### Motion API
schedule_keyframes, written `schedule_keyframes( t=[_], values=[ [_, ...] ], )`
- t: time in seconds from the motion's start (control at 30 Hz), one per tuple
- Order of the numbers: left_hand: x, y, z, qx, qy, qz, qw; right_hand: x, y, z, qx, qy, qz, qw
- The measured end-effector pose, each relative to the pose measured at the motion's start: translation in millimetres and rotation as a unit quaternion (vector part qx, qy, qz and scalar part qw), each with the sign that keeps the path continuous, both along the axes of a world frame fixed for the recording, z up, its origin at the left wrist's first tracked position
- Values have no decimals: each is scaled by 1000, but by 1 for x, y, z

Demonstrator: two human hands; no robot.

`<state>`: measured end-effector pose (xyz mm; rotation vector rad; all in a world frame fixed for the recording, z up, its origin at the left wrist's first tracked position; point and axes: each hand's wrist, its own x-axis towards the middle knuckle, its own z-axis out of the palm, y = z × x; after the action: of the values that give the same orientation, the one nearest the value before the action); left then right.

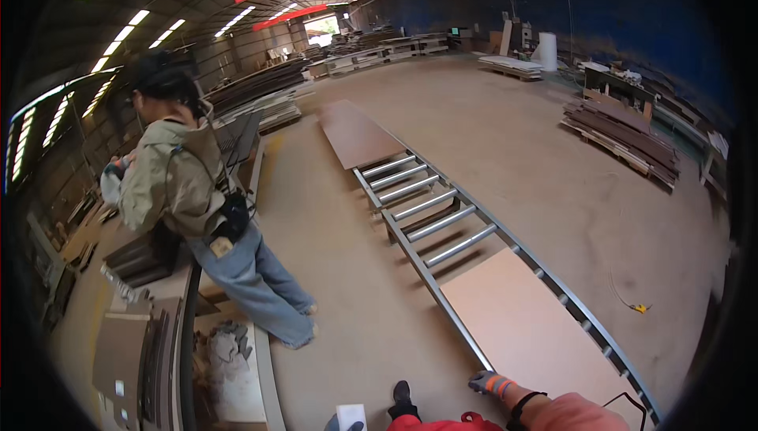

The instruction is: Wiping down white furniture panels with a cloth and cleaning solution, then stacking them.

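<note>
My left hand (332, 425) shows only in part at the bottom edge, in a dark grey glove. It is closed on a small white rectangular block (351, 416), whose exact kind I cannot make out. My right hand (491, 383), in a grey glove with an orange cuff, is at the left side rail of a roller conveyor (460, 246). Its fingers look curled together beside the near board's edge; what they hold, if anything, is hidden. That pinkish-tan board (530, 316) lies flat on the rollers. A brown board (359, 135) lies at the conveyor's far end.
A person (185, 170) in a light jacket and jeans stands left, turned away, beside a bench with dark panels (122, 352). Stacked boards (620, 143) lie on a pallet at right. A yellow-ended cord (639, 308) lies on the floor.
</note>
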<state>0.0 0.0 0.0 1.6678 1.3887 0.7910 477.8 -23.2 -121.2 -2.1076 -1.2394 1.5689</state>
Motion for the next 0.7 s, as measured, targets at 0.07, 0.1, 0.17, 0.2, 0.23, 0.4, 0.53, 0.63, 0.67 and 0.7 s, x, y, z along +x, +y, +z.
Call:
schedule_keyframes(
  t=[0.07, 0.1, 0.17, 0.2, 0.23, 0.4, 0.53, 0.63, 0.67, 0.7],
  values=[
    [1, 43, 27, -22, 9, -32, 999, 8, -14, 30, -14, -4, -47, 999],
    [-1, 107, 45, -21, 18, -54, 998, -2, 22, 43, -8, 41, -174, 984],
    [26, 205, 80, -42, 29, -114, 992, 4, 63, 57, -24, 79, -330, 940],
    [55, 238, 102, -169, -86, -67, 980, 14, 68, 50, -53, 70, -349, 933],
    [90, 270, 126, -296, -187, -12, 937, 20, 63, 49, -83, 64, -369, 923],
    [225, 412, 169, -274, -91, -172, 942, 7, 19, 8, -231, 67, -464, 852],
    [324, 483, 140, -300, -124, -270, 906, -15, 17, -60, -235, 91, -469, 847],
    [393, 506, 149, -290, -30, -358, 887, -1, 119, -11, -295, 78, -444, 842],
    [409, 524, 159, -248, 45, -376, 892, 5, 129, -36, -244, 145, -524, 803],
    [415, 552, 135, -157, -24, -396, 904, 26, 135, -74, -147, 82, -444, 880]
  ],
)
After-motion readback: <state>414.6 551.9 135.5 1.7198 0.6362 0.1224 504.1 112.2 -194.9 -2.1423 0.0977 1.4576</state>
